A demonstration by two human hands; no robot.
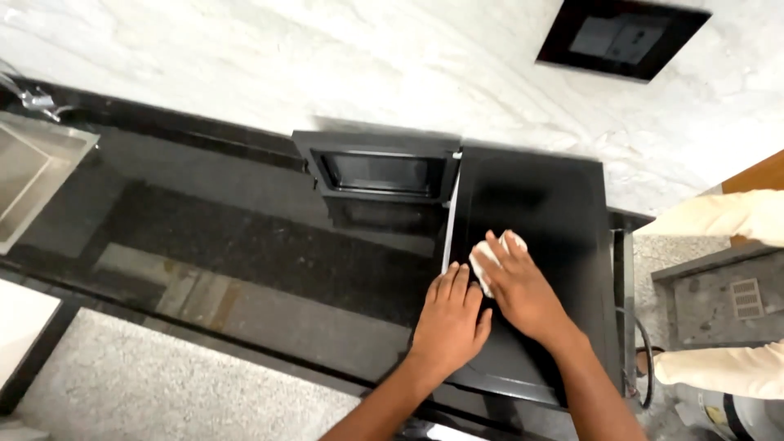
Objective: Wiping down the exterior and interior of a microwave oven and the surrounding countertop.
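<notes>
A black microwave oven [563, 204] stands on a dark stone counter [245, 253], its door [380, 167] swung open to the left. My right hand [523, 290] presses a small white cloth [483, 265] flat against the oven's black top. My left hand [449, 322] lies palm down beside it, at the oven's front left edge, fingers together and holding nothing.
A steel sink [33, 175] with a tap is set in the counter at far left. A black wall socket panel [621, 37] sits on the white marble wall. Another person's pale sleeves [727, 216] show at the right edge. Speckled floor lies below the counter.
</notes>
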